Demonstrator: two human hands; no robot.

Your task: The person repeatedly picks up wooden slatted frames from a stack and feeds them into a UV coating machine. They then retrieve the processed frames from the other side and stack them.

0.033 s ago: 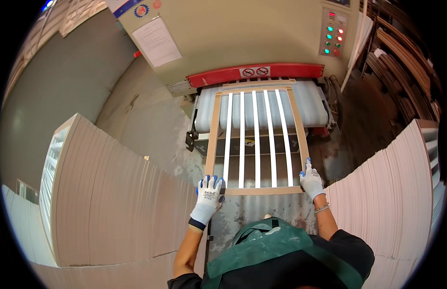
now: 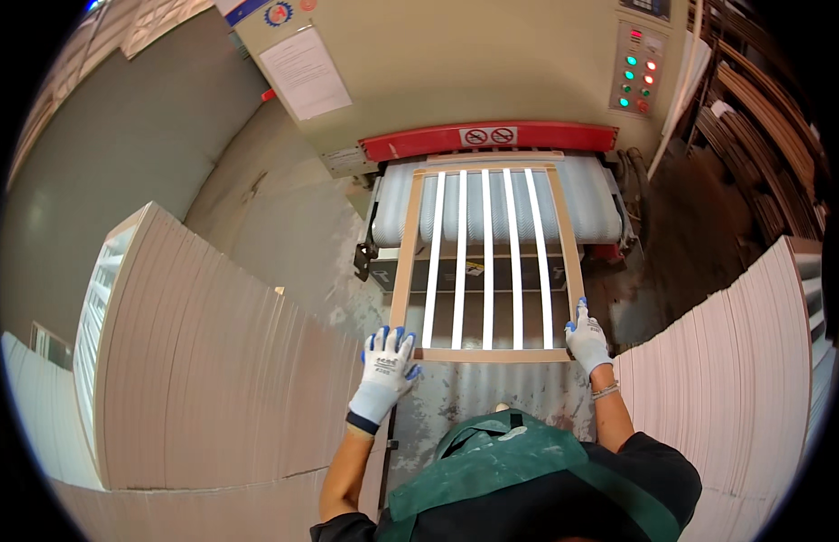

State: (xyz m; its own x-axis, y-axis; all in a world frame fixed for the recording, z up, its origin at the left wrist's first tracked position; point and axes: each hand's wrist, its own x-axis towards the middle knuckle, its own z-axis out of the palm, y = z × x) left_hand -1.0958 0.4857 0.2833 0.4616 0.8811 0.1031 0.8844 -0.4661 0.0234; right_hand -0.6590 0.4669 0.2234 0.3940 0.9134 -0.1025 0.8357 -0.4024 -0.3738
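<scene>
A light brown slatted frame (image 2: pixel 492 356) with several white slats is stretched out before me, its far end lying on a machine's pale, ribbed conveyor belt (image 2: pixel 591 203). My left hand (image 2: pixel 383 366), in a white glove with blue fingertips, is at the near left corner. Its fingers are spread and the thumb stands apart; whether it still touches the frame is hard to see. At the near right corner, my gloved right hand (image 2: pixel 589 341) grips the frame, index finger stretched along the side rail. The undersides of both hands are hidden.
Tall stacks of pale panels rise close on my left (image 2: pixel 194 361) and right (image 2: pixel 717 370). Above the belt runs a red guard bar (image 2: pixel 410 144) on the beige machine (image 2: pixel 492 72). A control panel (image 2: pixel 637 70) with lit buttons is at upper right; a rack of brown boards (image 2: pixel 754 135) stands beyond.
My left hand has shifted slightly left, its fingers loosening from the frame's corner. My right hand keeps its place on the frame. The view has turned a little, so the machine appears further right.
</scene>
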